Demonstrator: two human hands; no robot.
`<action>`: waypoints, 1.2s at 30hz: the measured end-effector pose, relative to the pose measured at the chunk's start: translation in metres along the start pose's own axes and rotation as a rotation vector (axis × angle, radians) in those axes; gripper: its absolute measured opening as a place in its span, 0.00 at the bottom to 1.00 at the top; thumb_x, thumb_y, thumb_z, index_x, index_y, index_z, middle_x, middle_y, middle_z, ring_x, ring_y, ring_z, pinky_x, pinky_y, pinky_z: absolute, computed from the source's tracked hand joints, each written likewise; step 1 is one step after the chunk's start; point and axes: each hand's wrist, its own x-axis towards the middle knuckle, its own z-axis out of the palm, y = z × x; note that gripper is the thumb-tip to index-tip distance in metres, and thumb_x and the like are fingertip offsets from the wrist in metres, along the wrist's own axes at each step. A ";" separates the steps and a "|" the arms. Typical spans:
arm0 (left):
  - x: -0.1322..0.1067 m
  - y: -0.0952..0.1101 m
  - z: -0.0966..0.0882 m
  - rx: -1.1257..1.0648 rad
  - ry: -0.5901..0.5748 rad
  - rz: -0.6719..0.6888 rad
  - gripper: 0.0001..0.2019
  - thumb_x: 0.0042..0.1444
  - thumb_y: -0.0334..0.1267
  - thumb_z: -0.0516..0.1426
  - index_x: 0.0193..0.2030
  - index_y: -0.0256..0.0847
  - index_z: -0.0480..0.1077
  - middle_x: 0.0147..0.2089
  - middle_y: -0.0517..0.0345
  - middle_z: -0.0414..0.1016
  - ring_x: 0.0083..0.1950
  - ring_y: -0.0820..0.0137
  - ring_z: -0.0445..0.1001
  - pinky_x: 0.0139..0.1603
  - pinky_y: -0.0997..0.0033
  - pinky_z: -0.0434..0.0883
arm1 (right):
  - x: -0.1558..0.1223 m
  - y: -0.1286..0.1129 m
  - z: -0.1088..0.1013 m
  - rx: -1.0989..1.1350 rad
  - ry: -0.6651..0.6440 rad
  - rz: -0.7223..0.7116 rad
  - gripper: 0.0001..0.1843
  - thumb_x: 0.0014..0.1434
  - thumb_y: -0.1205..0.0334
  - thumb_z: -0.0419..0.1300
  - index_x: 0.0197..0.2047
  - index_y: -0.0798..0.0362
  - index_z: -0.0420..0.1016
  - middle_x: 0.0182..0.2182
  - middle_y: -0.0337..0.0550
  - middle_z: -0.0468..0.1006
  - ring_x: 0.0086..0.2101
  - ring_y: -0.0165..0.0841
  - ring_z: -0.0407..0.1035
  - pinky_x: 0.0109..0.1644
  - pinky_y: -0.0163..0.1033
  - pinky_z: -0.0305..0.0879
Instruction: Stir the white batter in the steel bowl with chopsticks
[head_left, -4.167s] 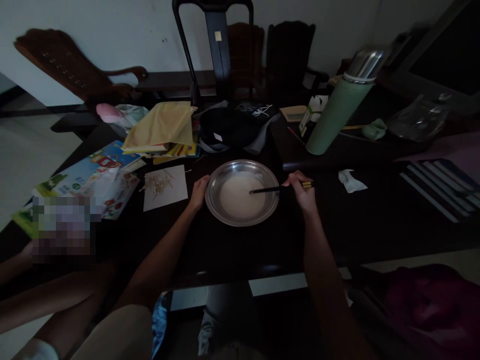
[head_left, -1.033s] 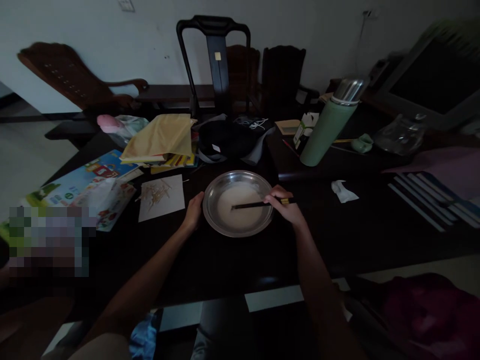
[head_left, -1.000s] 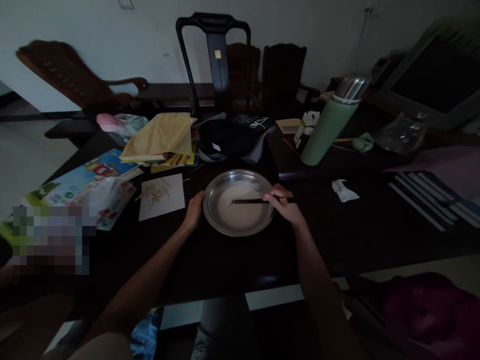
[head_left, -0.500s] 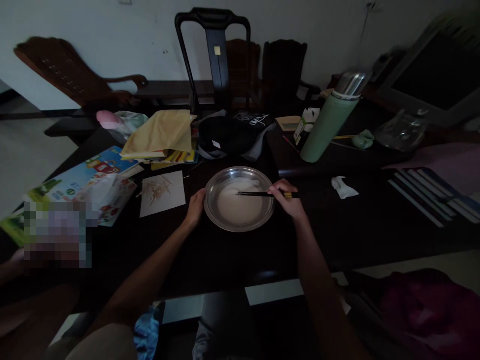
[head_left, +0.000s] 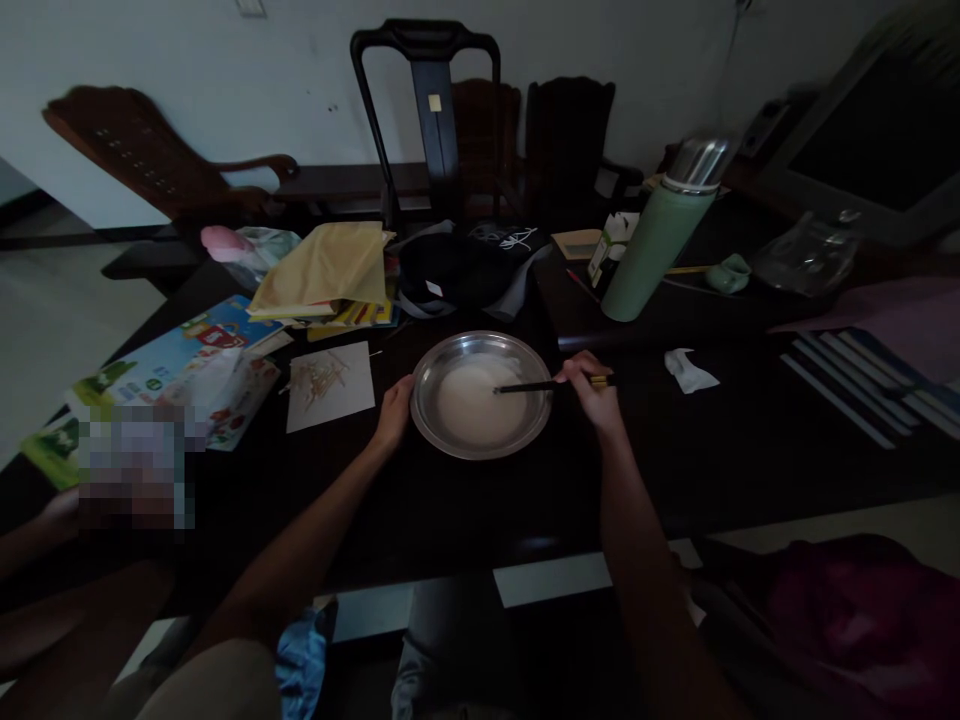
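A round metal basin stands on the dark table in front of me, with a pale, milky mixture in it. At its left side, my left hand holds the rim, the fingers partly hidden along the outer wall. My right hand is closed round a pair of black chopsticks with gold-coloured ends. Their tips reach over the right rim into the mixture, near the basin's middle. Left of the basin, many thin, pale sticks lie on a white sheet of paper.
A green thermos stands behind on the right, and a crumpled tissue lies nearer. Books are at far right. Yellow envelopes and a black bag lie behind the basin. Another person's arm is at left.
My right hand has moved a little to the right, drawing the chopstick tips rightward through the mixture. My left hand stays on the basin's rim.
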 end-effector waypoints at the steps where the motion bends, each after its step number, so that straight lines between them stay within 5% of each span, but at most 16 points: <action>1: 0.000 0.000 0.000 -0.010 0.000 -0.004 0.18 0.53 0.53 0.58 0.23 0.42 0.66 0.22 0.63 0.64 0.28 0.70 0.65 0.29 0.72 0.64 | -0.001 0.000 -0.003 0.033 0.007 0.015 0.25 0.65 0.43 0.57 0.22 0.48 0.74 0.23 0.38 0.72 0.30 0.35 0.69 0.40 0.43 0.66; 7: 0.000 -0.001 0.001 -0.049 -0.013 -0.015 0.17 0.55 0.51 0.57 0.24 0.41 0.67 0.22 0.64 0.63 0.25 0.73 0.61 0.27 0.73 0.62 | -0.002 -0.003 0.011 0.003 -0.195 -0.033 0.21 0.63 0.43 0.60 0.25 0.47 0.77 0.26 0.39 0.75 0.32 0.34 0.70 0.39 0.42 0.66; 13: 0.001 -0.003 0.001 -0.056 -0.014 -0.010 0.18 0.54 0.51 0.57 0.23 0.41 0.65 0.21 0.66 0.60 0.25 0.74 0.57 0.25 0.74 0.60 | -0.001 0.004 -0.002 0.034 0.040 0.007 0.26 0.64 0.41 0.57 0.21 0.48 0.74 0.22 0.39 0.72 0.29 0.34 0.68 0.39 0.43 0.65; 19: 0.001 -0.002 0.000 -0.036 -0.029 0.001 0.18 0.56 0.51 0.57 0.23 0.41 0.66 0.22 0.65 0.61 0.25 0.74 0.58 0.26 0.74 0.60 | -0.002 -0.003 0.008 0.060 -0.190 0.003 0.24 0.62 0.40 0.59 0.24 0.47 0.77 0.25 0.40 0.75 0.31 0.34 0.70 0.38 0.42 0.66; 26: 0.001 -0.005 -0.001 -0.048 -0.038 0.005 0.18 0.56 0.52 0.57 0.25 0.41 0.66 0.22 0.65 0.62 0.25 0.74 0.60 0.26 0.74 0.61 | 0.000 0.003 -0.007 0.024 0.061 0.012 0.25 0.65 0.43 0.57 0.21 0.48 0.74 0.22 0.38 0.72 0.29 0.35 0.68 0.39 0.43 0.65; 32: 0.002 -0.006 -0.001 -0.035 -0.029 0.019 0.17 0.56 0.51 0.57 0.24 0.41 0.67 0.21 0.64 0.63 0.25 0.73 0.61 0.26 0.74 0.62 | -0.002 -0.001 0.008 0.031 -0.187 -0.017 0.22 0.62 0.42 0.60 0.25 0.48 0.77 0.25 0.39 0.74 0.30 0.34 0.70 0.37 0.42 0.65; 36: 0.001 -0.003 -0.001 -0.039 -0.028 0.008 0.17 0.57 0.50 0.57 0.24 0.41 0.66 0.21 0.64 0.63 0.25 0.73 0.60 0.26 0.74 0.62 | 0.002 -0.001 0.007 -0.043 -0.114 -0.062 0.21 0.62 0.42 0.60 0.25 0.47 0.76 0.25 0.39 0.75 0.31 0.35 0.69 0.39 0.44 0.65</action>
